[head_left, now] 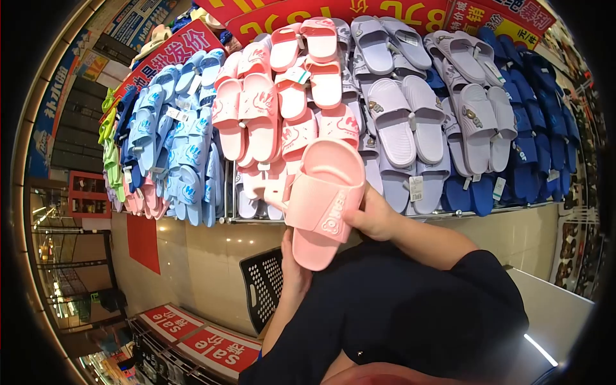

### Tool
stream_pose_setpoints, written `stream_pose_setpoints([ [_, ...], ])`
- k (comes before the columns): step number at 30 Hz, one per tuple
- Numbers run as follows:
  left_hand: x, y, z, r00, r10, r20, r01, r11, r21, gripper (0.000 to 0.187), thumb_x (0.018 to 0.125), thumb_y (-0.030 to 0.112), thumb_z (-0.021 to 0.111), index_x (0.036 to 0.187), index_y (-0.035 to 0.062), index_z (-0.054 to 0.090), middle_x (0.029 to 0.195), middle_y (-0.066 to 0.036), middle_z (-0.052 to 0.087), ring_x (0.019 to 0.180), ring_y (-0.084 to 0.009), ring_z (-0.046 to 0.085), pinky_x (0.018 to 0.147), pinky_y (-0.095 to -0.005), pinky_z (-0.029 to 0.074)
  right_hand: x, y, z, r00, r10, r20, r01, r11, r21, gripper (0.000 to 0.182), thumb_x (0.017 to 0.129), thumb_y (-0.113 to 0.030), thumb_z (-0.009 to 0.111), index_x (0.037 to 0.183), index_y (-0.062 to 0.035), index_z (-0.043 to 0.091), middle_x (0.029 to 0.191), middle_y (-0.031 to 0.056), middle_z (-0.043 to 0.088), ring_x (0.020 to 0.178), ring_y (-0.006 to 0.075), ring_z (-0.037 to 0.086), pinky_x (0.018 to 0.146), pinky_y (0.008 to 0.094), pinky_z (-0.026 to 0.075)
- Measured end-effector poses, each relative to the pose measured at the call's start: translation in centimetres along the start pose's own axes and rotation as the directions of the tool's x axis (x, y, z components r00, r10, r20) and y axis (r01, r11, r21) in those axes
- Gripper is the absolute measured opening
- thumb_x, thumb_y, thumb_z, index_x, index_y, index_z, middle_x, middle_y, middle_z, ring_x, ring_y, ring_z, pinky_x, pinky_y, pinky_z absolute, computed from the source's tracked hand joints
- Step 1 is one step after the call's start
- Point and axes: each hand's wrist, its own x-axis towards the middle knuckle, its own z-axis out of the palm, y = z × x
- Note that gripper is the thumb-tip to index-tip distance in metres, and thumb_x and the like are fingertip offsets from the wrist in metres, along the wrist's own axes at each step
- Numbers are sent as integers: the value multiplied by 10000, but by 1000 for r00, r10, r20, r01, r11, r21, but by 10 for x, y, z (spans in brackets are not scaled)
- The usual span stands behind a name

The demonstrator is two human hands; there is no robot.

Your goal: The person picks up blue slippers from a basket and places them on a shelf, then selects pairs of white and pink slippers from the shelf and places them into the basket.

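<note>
A pink slide slipper (326, 199) with raised lettering on its strap is held up in front of my chest, sole tilted. My right hand (373, 217) grips its right side, thumb lying on the strap and the other fingers hidden behind. My left hand (295, 268) is at the slipper's lower left edge, its fingers partly hidden behind the sole. A second pink piece shows just left of the strap, partly covered. Behind it, pink slippers (256, 106) hang in pairs on the rack.
Light blue slippers (189, 151) hang to the left, with grey-lilac slippers (410, 122) and dark blue slippers (526, 128) to the right. A metal rack rail (256, 221) runs below. A black perforated chair (262, 289) and red sale signs (218, 350) stand lower left.
</note>
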Motion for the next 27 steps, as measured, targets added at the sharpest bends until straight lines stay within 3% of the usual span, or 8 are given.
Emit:
stream_pose_setpoints([
  [3, 13, 8, 37, 943, -35, 330, 89, 985, -149, 692, 1027, 510, 355, 1508, 46, 176, 1486, -120, 374, 1340, -226, 416, 1087, -410, 383, 0, -2, -8, 998, 36, -55, -24, 978, 205, 651, 924, -258, 631, 1433, -13, 308, 1332, 106, 508, 1195, 179, 528, 996, 350, 461],
  [7, 53, 9, 66, 962, 118, 246, -130, 991, 33, 713, 1005, 506, 438, 1491, 40, 202, 1439, -131, 409, 1289, -230, 456, 1065, -398, 396, -7, -13, -18, 962, 233, -143, -184, 939, 290, 576, 933, -265, 598, 1384, 12, 370, 1298, 117, 543, 1143, 182, 583, 972, 347, 489],
  [10, 86, 24, 77, 881, 389, 268, -462, 829, 316, 646, 1005, 376, 518, 1470, 21, 245, 1400, -155, 434, 1236, -209, 480, 1028, -373, 412, 0, -33, -38, 974, 128, -188, -92, 978, 190, 618, 916, -282, 613, 1391, 22, 361, 1292, 121, 549, 1144, 185, 584, 976, 351, 490],
  [14, 120, 89, 136, 925, 286, 252, -381, 719, 581, 569, 968, 232, 569, 1426, -22, 348, 1329, -153, 483, 1186, -209, 498, 993, -337, 427, 63, -57, -73, 986, -17, -168, 28, 997, 65, 673, 910, -382, 633, 1393, 10, 377, 1283, 133, 560, 1164, 202, 575, 995, 370, 472],
  [18, 206, 92, 123, 855, 496, 153, -407, 457, 791, 738, 933, 329, 624, 1478, -34, 282, 1359, -256, 399, 1231, -329, 469, 1026, -377, 404, 146, -30, -126, 810, -94, -578, -158, 915, -371, 651, 971, -414, 552, 1433, -4, 348, 1295, 139, 570, 1137, 223, 580, 923, 351, 491],
  [20, 212, 83, 104, 808, 464, 363, -495, 203, 845, 803, 882, 327, 671, 1474, -44, 277, 1390, -300, 328, 1293, -424, 385, 1081, -423, 348, 148, -17, -120, 812, -187, -553, -240, 757, -608, 723, 958, -392, 586, 1452, 33, 273, 1318, 185, 545, 1162, 240, 553, 932, 338, 472],
  [22, 206, 56, 84, 699, 508, 503, -600, 34, 800, 815, 858, 309, 687, 1472, -42, 283, 1412, -319, 320, 1316, -446, 368, 1091, -442, 338, 141, 7, -124, 854, -403, -330, -16, 613, -790, 851, 893, -253, 666, 1500, 50, 152, 1417, 239, 437, 1302, 283, 457, 1061, 342, 377],
  [27, 193, 41, 81, 753, 454, 476, -536, 3, 844, 779, 848, 333, 675, 1444, -42, 344, 1453, -344, 288, 1330, -490, 344, 1094, -477, 325, 145, 9, -126, 893, -421, -161, 18, 389, -921, 936, 809, -164, 669, 1506, 60, 85, 1466, 328, 315, 1367, 412, 353, 1137, 422, 292],
])
